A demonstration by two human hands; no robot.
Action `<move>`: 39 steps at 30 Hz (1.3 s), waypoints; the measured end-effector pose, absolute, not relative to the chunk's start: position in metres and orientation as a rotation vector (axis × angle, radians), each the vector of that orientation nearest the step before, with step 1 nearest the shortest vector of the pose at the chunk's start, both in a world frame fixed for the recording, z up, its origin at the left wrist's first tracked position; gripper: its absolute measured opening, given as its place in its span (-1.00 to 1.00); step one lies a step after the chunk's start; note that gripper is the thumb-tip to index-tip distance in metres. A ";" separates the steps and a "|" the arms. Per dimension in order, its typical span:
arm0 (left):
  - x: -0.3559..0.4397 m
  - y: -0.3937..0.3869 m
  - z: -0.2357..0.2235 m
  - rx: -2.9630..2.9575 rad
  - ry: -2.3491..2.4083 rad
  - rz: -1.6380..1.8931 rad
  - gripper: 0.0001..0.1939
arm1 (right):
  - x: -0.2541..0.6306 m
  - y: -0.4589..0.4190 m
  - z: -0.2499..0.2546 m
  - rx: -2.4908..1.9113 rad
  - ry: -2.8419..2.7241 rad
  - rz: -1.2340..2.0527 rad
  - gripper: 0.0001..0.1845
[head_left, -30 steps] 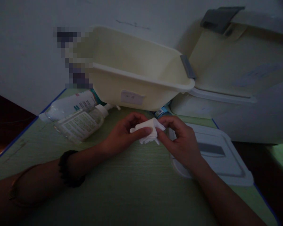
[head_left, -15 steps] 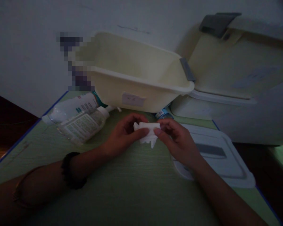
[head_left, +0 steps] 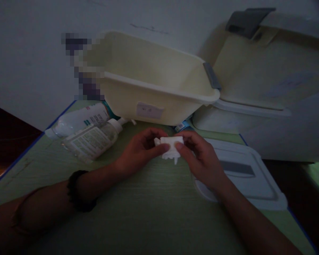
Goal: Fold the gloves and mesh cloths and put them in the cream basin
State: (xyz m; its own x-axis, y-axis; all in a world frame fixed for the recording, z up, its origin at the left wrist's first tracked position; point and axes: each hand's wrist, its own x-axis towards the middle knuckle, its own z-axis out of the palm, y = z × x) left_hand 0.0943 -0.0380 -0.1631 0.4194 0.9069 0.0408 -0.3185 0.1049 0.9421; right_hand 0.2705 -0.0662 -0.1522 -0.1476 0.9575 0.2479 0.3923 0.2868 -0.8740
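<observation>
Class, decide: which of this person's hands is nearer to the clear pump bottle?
Left. The left hand is right of the pump bottle, apart from it; the right hand is farther right.

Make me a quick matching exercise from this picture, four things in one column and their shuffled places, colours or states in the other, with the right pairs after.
1. white bundle
2. middle tub
3. lid
4. bracelet

A. flat on the table
B. black
C. held by left hand and right hand
D. paper label on its front

Pairs: 1-C, 2-D, 3-A, 4-B
</observation>
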 end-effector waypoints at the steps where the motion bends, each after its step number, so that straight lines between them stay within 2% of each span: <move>1: 0.095 -0.038 -0.164 1.116 0.683 1.012 -0.77 | 0.270 -0.066 -0.152 -1.241 -1.734 0.825 -0.82; 6: 0.095 -0.039 -0.161 1.110 0.751 1.047 -0.76 | 0.268 -0.067 -0.151 -1.283 -1.809 0.723 -0.81; 10: 0.095 -0.040 -0.158 1.234 0.817 0.923 -0.88 | 0.266 -0.067 -0.151 -1.303 -1.796 0.669 -0.82; 13: 0.094 -0.037 -0.160 1.333 0.826 0.835 -0.84 | 0.265 -0.066 -0.151 -1.304 -1.801 0.645 -0.82; 18: 0.094 -0.032 -0.169 1.304 0.771 0.980 -0.80 | 0.268 -0.064 -0.148 -1.261 -1.824 0.637 -0.80; 27: 0.095 -0.035 -0.165 1.272 0.697 0.991 -0.76 | 0.267 -0.065 -0.151 -1.231 -1.829 0.638 -0.85; 34: 0.097 -0.034 -0.171 1.324 0.691 1.032 -0.75 | 0.265 -0.064 -0.153 -1.195 -1.925 0.409 -0.85; 39: 0.094 -0.034 -0.174 1.363 0.612 1.085 -0.72 | 0.266 -0.062 -0.153 -1.052 -1.935 0.272 -0.79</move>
